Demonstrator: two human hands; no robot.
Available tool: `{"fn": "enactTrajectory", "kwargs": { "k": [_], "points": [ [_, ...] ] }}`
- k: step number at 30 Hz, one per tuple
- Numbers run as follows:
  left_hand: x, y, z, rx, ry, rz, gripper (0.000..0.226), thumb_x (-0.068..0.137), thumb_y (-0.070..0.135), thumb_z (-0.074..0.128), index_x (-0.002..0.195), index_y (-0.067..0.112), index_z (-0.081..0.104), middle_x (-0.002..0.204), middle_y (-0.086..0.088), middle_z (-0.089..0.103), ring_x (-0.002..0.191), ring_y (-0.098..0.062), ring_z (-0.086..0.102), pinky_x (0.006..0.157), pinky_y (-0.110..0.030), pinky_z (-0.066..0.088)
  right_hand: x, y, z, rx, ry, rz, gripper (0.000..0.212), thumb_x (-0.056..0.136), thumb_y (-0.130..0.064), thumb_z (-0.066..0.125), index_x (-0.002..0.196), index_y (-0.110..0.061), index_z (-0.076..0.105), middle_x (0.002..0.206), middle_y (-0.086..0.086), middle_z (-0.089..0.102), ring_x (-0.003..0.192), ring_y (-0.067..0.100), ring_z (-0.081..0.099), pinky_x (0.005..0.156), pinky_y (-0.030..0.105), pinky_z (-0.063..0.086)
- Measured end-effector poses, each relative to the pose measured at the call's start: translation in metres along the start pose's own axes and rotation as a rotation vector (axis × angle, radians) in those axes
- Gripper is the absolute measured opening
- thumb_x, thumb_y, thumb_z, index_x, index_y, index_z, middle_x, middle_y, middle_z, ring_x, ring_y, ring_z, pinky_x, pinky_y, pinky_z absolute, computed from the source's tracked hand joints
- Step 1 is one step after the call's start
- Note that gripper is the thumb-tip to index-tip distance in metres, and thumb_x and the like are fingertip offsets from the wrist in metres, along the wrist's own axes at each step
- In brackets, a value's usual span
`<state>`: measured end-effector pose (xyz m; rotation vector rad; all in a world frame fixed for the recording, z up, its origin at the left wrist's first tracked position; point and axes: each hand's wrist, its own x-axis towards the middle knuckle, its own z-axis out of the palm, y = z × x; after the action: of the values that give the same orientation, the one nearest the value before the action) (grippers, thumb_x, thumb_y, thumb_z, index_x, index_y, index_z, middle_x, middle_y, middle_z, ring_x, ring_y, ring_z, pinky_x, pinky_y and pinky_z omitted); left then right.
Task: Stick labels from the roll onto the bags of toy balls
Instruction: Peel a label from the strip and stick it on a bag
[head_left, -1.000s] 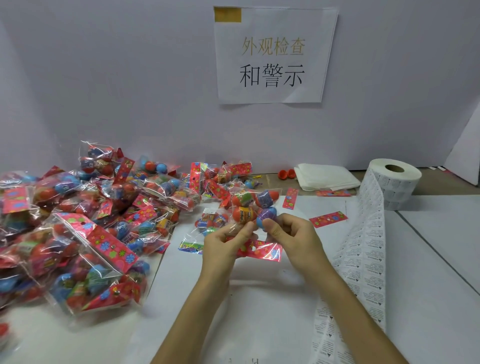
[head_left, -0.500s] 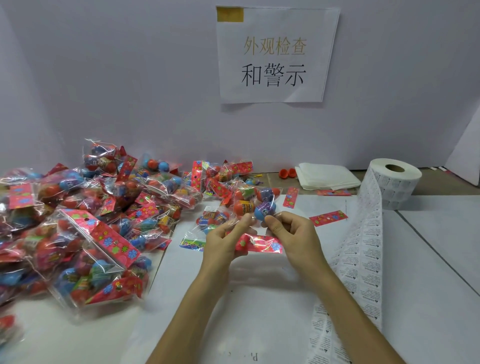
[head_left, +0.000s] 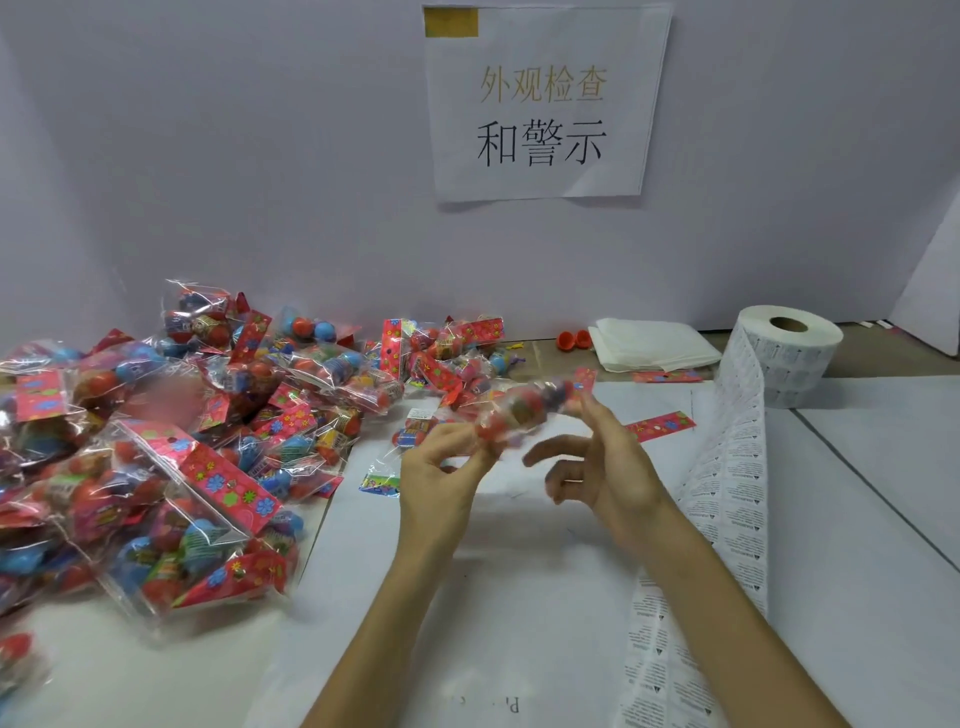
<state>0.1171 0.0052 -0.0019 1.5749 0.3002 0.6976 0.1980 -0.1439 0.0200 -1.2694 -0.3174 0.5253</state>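
Since half a second ago, the bag of toy balls (head_left: 524, 413) has turned and now blurs above the middle of the tabletop (head_left: 857, 519). Bag pile (head_left: 182, 441) left; label roll (head_left: 789, 353) far right, its strip (head_left: 737, 493) trailing near. The bag is probably light, slippery film, best pinched at its header. Left hand (head_left: 441, 478) pinches it; right hand (head_left: 608, 473) is spread, one fingertip touching.

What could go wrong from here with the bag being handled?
1. The bag is motion-blurred and seems gripped only by the left hand, while the right hand has spread fingers; it could slip into the pile.
2. The label strip from the roll runs close beside the right forearm; a sweep might snag or crease it.
3. Blur hides whether a label is on this bag, so it may be skipped.
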Motion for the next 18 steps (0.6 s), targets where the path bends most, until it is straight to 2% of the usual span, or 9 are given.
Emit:
{"fn": "enactTrajectory", "kwargs": {
  "k": [3, 6, 7, 9, 11, 13, 14, 16, 18],
  "points": [
    [-0.0005, -0.0011, 0.0027, 0.149, 0.000, 0.106, 0.033, 0.087, 0.015, 0.078, 0.095, 0.046, 0.073, 0.113, 0.013, 0.068, 0.110, -0.007, 0.059, 0.081, -0.028, 0.049, 0.0028, -0.0009, -0.0037, 0.135, -0.072, 0.114, 0.055, 0.100, -0.062, 0.038, 0.107, -0.024, 0.077, 0.096, 0.019, 0.074, 0.069, 0.029, 0.071, 0.058, 0.032, 0.056],
    [0.0001, -0.0016, 0.0003, 0.197, 0.016, 0.141, 0.036, 0.087, 0.014, 0.078, 0.099, 0.048, 0.073, 0.123, 0.014, 0.063, 0.119, -0.006, 0.053, 0.094, -0.031, 0.047, 0.0052, -0.0008, -0.0059, 0.154, -0.038, 0.107, 0.061, 0.087, -0.069, 0.047, 0.106, -0.019, 0.077, 0.096, 0.013, 0.074, 0.077, 0.025, 0.072, 0.065, 0.035, 0.059],
    [0.0005, -0.0024, -0.0009, 0.218, 0.019, 0.148, 0.035, 0.088, 0.013, 0.078, 0.104, 0.044, 0.075, 0.128, 0.011, 0.061, 0.123, -0.008, 0.051, 0.099, -0.032, 0.046, 0.0057, -0.0003, -0.0062, 0.121, -0.026, 0.097, 0.059, 0.085, -0.067, 0.053, 0.108, -0.018, 0.076, 0.096, 0.013, 0.073, 0.080, 0.024, 0.072, 0.069, 0.038, 0.060],
    [0.0008, -0.0033, -0.0014, 0.245, 0.041, 0.155, 0.038, 0.090, 0.012, 0.077, 0.119, 0.035, 0.074, 0.138, 0.009, 0.055, 0.129, -0.008, 0.047, 0.105, -0.031, 0.045, 0.0065, 0.0027, -0.0060, 0.026, -0.026, 0.056, 0.038, 0.092, -0.049, 0.062, 0.107, -0.016, 0.075, 0.095, 0.012, 0.072, 0.084, 0.023, 0.071, 0.075, 0.041, 0.061],
    [0.0008, -0.0031, 0.0003, 0.218, 0.064, 0.130, 0.058, 0.092, 0.013, 0.076, 0.143, 0.033, 0.058, 0.141, 0.012, 0.047, 0.126, -0.003, 0.050, 0.099, -0.023, 0.049, 0.0065, 0.0051, -0.0058, 0.004, -0.023, 0.020, 0.025, 0.098, -0.030, 0.062, 0.113, -0.013, 0.073, 0.099, 0.012, 0.073, 0.089, 0.023, 0.072, 0.080, 0.041, 0.062],
    [0.0023, -0.0043, -0.0004, 0.079, 0.087, 0.011, 0.074, 0.091, 0.012, 0.076, 0.154, 0.030, 0.039, 0.138, 0.008, 0.049, 0.114, -0.006, 0.061, 0.082, -0.016, 0.055, 0.0069, 0.0041, -0.0067, 0.037, -0.005, -0.003, 0.024, 0.099, -0.022, 0.060, 0.117, -0.011, 0.070, 0.101, 0.010, 0.074, 0.088, 0.021, 0.072, 0.077, 0.036, 0.060],
    [0.0031, -0.0039, -0.0014, -0.015, 0.085, -0.075, 0.071, 0.091, 0.014, 0.076, 0.152, 0.027, 0.039, 0.137, 0.003, 0.054, 0.109, -0.010, 0.066, 0.077, -0.018, 0.057, 0.0070, 0.0024, -0.0075, 0.051, 0.006, -0.014, 0.022, 0.099, -0.020, 0.060, 0.117, -0.011, 0.069, 0.100, 0.009, 0.074, 0.084, 0.019, 0.072, 0.075, 0.033, 0.059],
    [0.0050, -0.0005, -0.0025, -0.237, 0.002, -0.273, 0.053, 0.093, 0.029, 0.071, 0.142, 0.020, 0.053, 0.129, -0.007, 0.067, 0.102, -0.023, 0.072, 0.078, -0.029, 0.060, 0.0069, 0.0004, -0.0093, 0.029, 0.026, -0.036, 0.020, 0.100, -0.017, 0.058, 0.118, -0.015, 0.068, 0.100, 0.005, 0.075, 0.083, 0.016, 0.073, 0.076, 0.030, 0.057],
    [0.0044, 0.0033, -0.0010, -0.347, -0.100, -0.378, 0.052, 0.085, 0.050, 0.064, 0.127, 0.018, 0.066, 0.115, -0.006, 0.076, 0.097, -0.025, 0.075, 0.075, -0.034, 0.062, 0.0057, 0.0004, -0.0090, -0.039, 0.026, -0.057, 0.023, 0.100, -0.017, 0.059, 0.121, -0.018, 0.067, 0.105, 0.004, 0.077, 0.090, 0.016, 0.074, 0.081, 0.031, 0.056]
  ]
}}
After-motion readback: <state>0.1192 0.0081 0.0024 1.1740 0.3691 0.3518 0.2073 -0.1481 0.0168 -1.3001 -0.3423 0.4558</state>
